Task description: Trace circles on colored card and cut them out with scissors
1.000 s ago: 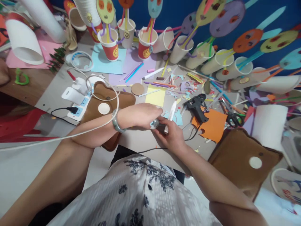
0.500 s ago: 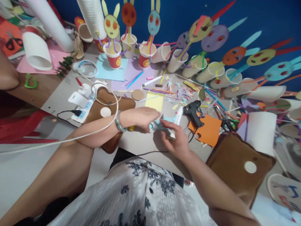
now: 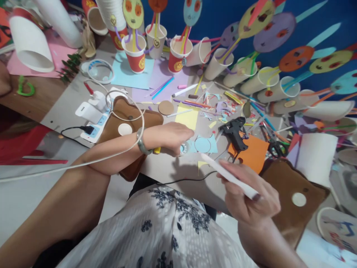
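My left hand (image 3: 176,137) is closed at a small roll of tape (image 3: 184,148), its fingers curled along the roll's near left side. The roll lies by the left end of a light blue strip of paper (image 3: 213,143), which bears a thinly drawn circle. My right hand (image 3: 251,190) grips a white marker pen (image 3: 227,174), tip pointing up and left toward the paper, a short distance from it. A yellow paper scrap (image 3: 203,166) lies just below the blue strip. Right of the strip, a black glue gun (image 3: 235,132) rests partly over orange paper (image 3: 252,156).
Paper cups with rabbit-faced figures (image 3: 135,56) line the back. Paper scraps, pens and scissors (image 3: 276,148) litter the middle and right. A power strip (image 3: 96,128) stands left; its white cable crosses my left forearm. Brown cushions (image 3: 295,190) lie on both sides.
My right hand has drawn back to the right and toward me with the marker pen, uncovering the blue paper and its circle. My left hand stays by the tape roll.
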Action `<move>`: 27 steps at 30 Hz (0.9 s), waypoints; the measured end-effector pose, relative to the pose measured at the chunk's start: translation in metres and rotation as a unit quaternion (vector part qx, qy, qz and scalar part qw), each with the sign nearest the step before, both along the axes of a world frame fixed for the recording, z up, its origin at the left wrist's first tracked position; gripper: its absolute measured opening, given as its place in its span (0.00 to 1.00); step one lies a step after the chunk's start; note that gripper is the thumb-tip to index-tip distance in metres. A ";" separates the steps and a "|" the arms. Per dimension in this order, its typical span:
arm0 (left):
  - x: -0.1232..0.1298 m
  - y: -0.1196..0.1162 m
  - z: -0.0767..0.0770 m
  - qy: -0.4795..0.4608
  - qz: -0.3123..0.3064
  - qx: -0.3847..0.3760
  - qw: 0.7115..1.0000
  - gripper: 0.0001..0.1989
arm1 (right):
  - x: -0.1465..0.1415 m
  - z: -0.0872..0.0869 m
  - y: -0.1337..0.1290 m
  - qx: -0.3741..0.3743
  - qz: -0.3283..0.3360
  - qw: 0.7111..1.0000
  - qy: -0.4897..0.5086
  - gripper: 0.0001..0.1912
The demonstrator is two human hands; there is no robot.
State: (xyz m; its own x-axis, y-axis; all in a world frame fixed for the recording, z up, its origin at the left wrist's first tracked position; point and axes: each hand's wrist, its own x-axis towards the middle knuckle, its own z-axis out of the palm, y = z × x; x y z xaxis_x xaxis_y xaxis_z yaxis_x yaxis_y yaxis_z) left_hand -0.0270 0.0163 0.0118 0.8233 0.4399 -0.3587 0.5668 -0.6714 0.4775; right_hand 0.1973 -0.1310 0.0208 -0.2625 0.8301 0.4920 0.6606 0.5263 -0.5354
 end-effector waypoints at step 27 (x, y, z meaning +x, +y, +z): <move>0.002 0.007 0.011 0.010 -0.019 -0.065 0.998 0.15 | -0.037 -0.049 0.029 0.012 0.021 0.999 -0.034 0.07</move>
State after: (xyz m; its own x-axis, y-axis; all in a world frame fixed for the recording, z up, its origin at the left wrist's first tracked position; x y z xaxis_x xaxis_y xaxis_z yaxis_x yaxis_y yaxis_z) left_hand -0.0251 0.0232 0.0232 0.8305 0.3567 -0.4278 0.5524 -0.6258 0.5506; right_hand 0.1606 -0.1017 -0.0278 -0.3293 0.8060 0.4918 0.6720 0.5659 -0.4776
